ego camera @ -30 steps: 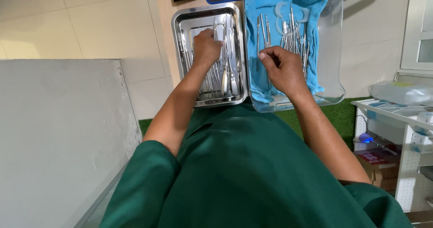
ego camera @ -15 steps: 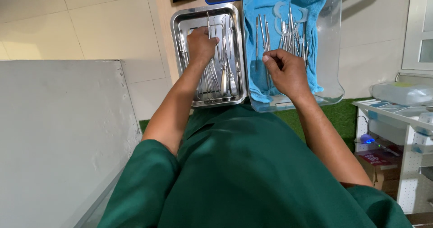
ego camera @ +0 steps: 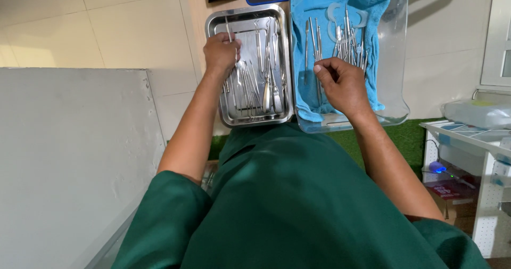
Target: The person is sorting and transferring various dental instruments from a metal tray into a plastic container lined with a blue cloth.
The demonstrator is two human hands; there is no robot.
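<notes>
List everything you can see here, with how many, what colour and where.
steel tray: one, silver, upper middle, holds instruments
instruments in tray: many, silver, too crowded to count
clear tray: one, transparent, right of the steel tray
cloth: one, blue, inside the clear tray
instruments on cloth: several, silver, lying lengthwise
grey panel: one, left side
white table: one, far right, with boxes beneath
green mat: one, on the floor below the trays
scrubs: green, lower middle
left hand: in the steel tray, gripping an instrument
right hand: on the cloth, fingers pinching an instrument

Pale tiled floor, green mat, white shelving rightward.
</notes>
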